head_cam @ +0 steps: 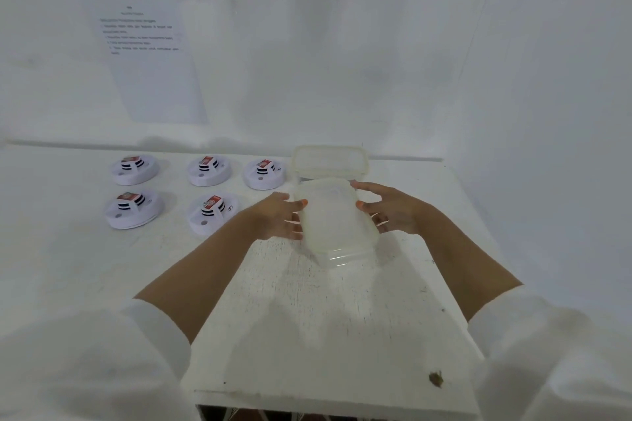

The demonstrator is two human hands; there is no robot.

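gripping container [337,215], rear box [330,159] partly hidden

Bright, washed-out, soft, edge-warped.

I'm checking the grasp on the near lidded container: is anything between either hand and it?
Nothing visible. The left hand and right hand hold the near container by its two sides, thumbs on top. The second container sits behind it, the smoke detectors off to the left.

The translucent plastic container [337,215] (rectangular, lid on) stands slightly skewed near the table's [342,318] far edge.
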